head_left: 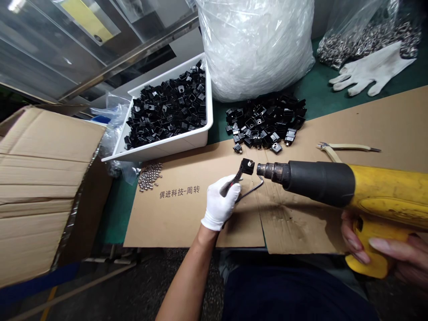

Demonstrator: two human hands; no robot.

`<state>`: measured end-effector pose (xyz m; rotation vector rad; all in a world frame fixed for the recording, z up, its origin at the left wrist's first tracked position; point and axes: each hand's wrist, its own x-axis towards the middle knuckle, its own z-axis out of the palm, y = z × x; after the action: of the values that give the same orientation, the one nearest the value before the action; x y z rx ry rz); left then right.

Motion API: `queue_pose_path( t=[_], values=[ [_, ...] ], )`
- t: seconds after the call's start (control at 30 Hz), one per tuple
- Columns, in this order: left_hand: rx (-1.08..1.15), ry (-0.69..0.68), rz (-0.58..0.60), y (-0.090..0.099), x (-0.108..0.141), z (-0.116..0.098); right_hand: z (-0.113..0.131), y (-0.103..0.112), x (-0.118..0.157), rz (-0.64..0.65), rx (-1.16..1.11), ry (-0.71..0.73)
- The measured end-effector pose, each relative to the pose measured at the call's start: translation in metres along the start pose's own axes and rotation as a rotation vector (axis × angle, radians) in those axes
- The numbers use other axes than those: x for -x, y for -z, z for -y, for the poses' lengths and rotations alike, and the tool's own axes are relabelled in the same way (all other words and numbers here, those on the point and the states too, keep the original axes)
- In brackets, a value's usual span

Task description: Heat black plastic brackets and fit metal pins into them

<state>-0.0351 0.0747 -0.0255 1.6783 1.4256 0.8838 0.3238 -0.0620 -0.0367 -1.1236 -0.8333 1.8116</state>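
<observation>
My left hand (221,201), in a white glove, is closed around a dark pliers-like tool (236,177). At the tool's tip sits a small black plastic housing (248,166) with a shiny metal fitting in it. A bent metal rod (252,189) shows just beside this hand; I cannot tell whether it belongs to the tool. My bare right hand (384,249) wraps round the grip of a yellow heat gun (388,189). The stepped metal nozzle (272,171) points left at the housing, a small gap away.
Loose black housings (267,120) lie heaped behind the nozzle, and more fill a white bin (160,149). Small metal fittings (150,176) lie on the cardboard (187,218). Cutters (351,147), a white glove (374,71), bagged metal parts (371,42), a large plastic bag (257,49) and a carton (36,191) surround this.
</observation>
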Motion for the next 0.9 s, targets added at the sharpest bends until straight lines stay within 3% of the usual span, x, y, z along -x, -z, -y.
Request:
queue_pose_path(
  t=[0.1,0.4,0.6,0.9],
  values=[
    [0.005,-0.006,-0.016,-0.004,0.001,-0.001,0.004,-0.006,0.001,-0.032,-0.004,-0.007],
    [-0.205,-0.080,-0.239,-0.034,0.009,-0.010,0.011,-0.029,0.004,-0.259,-0.139,-0.083],
    [-0.244,-0.051,-0.361,-0.038,0.009,-0.009,0.012,-0.031,0.005,-0.264,-0.142,-0.082],
    [-0.417,-0.165,-0.464,-0.041,0.010,-0.007,0.011,-0.032,0.005,-0.269,-0.147,-0.098]
  ],
)
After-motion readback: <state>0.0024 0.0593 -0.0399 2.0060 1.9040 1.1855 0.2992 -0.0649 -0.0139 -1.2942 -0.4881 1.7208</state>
